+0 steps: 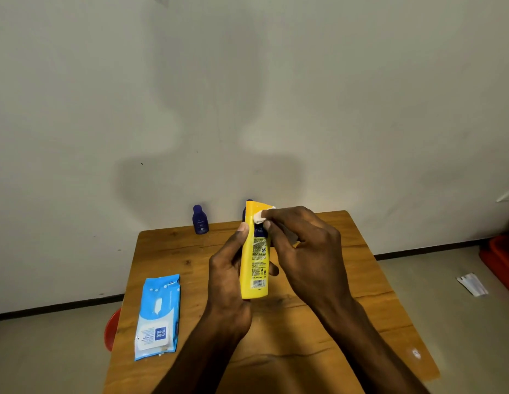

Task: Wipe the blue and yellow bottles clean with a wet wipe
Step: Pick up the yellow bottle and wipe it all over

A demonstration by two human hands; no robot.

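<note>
My left hand (227, 277) grips a yellow bottle (254, 268) above the middle of the wooden table (361, 308), its printed back label facing me. My right hand (304, 251) pinches a small white wet wipe (260, 216) against the bottle's upper end. A dark blue bottle (200, 219) stands upright at the table's far edge, left of the yellow one. The top of another dark blue thing (249, 201) peeks out behind the yellow bottle, mostly hidden.
A blue pack of wet wipes (158, 315) lies flat on the table's left side. A red stool (112, 329) shows under the left edge. On the floor at right lie a red tray (500, 260) and a scrap of wrapper (473, 284). A wall stands right behind the table.
</note>
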